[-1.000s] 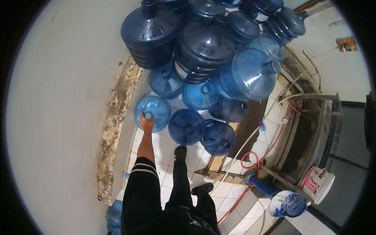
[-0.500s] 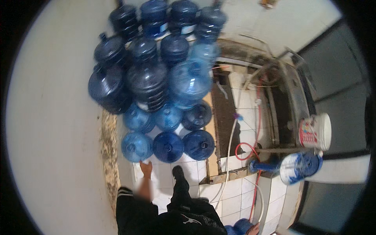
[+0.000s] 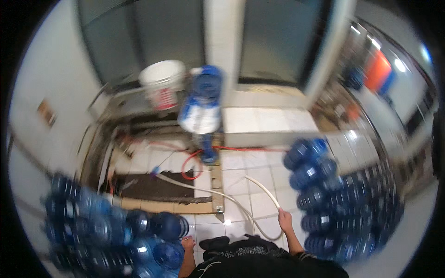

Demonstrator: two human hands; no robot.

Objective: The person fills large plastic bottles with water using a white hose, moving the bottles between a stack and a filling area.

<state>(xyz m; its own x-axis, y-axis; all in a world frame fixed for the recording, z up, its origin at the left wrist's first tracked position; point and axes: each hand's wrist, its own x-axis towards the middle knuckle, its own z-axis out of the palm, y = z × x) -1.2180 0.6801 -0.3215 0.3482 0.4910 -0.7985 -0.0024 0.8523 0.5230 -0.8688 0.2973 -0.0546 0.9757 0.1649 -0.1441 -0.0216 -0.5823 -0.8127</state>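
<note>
My right hand (image 3: 285, 219) is closed around a pale white hose (image 3: 265, 187), whose free end reaches up and to the left over the floor. The rest of the hose loops near my feet and runs left to a framed pit. Low on the left, my left hand (image 3: 187, 243) is beside a blue water jug (image 3: 168, 255); its fingers are smeared by motion, and whether it touches the jug I cannot make out. Near it a darker blue jug (image 3: 166, 225) lies with its base turned toward me.
More jugs (image 3: 99, 229) crowd the left, and stacked jugs (image 3: 320, 199) line the right. Ahead are a white bucket (image 3: 162, 78), a blue-and-white container (image 3: 200, 116), a dark sheet (image 3: 155, 185) in the framed pit, a red hose (image 3: 190, 170) and a tiled step (image 3: 269, 119).
My view has swung right, from the left jugs to the pit and the right stacks. My left hand has come away from the light blue jug. My right hand with the hose shows more fully.
</note>
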